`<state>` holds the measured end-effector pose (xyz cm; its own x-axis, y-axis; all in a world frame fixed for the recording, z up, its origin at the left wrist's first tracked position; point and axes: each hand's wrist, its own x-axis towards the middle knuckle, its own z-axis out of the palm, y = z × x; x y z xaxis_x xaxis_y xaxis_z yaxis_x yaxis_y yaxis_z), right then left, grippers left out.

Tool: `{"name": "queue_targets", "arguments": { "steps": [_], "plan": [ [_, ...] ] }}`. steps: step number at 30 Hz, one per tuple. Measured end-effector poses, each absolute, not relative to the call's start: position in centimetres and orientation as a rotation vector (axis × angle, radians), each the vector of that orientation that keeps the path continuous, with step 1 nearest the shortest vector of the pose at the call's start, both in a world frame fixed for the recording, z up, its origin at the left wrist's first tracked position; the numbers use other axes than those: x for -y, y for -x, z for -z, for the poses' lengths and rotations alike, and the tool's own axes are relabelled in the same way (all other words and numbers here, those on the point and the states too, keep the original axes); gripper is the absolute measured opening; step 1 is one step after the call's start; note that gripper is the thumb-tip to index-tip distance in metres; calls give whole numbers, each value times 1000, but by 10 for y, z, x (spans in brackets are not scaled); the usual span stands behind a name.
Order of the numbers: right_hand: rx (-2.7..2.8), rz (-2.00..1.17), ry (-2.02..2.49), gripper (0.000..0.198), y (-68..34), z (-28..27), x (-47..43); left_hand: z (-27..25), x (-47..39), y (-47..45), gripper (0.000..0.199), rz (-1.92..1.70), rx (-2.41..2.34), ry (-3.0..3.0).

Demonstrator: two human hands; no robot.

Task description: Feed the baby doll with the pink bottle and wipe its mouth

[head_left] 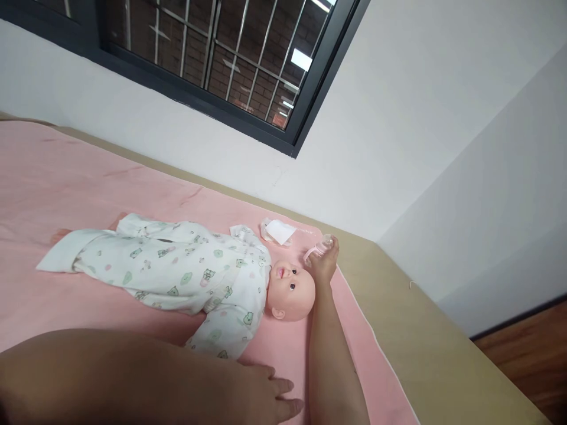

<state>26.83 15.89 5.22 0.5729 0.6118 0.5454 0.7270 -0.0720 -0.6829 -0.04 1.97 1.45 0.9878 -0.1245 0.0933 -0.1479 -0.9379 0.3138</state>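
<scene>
A baby doll (pixel 290 292) in a white suit printed with small bears lies on its back, its head towards the right. Beyond the head, my right hand (pixel 326 261) is closed around a small clear baby bottle (pixel 319 248) with a pinkish part. My left hand (pixel 270 392) is low in the view, below the doll's sleeve, fingers apart over the pink mat (pixel 186 321) and holding nothing. Near the doll's far shoulder lies a clear packet with a white paper piece (pixel 280 231) on it.
Under the mat is a tan tabletop (pixel 398 330), its bare border running along the back and right. White walls (pixel 354 177) stand behind it, with a dark-framed barred window (pixel 283 139) above. Brown wood (pixel 531 348) shows at far right.
</scene>
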Motion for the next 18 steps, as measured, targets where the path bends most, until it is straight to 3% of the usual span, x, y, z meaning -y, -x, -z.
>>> {"name": "queue_targets", "arguments": {
  "steps": [18],
  "plan": [
    [1096,120,1824,81,-269,-56,-161,-8,-19,-5,61,-119,232,-2841]
  ]
}}
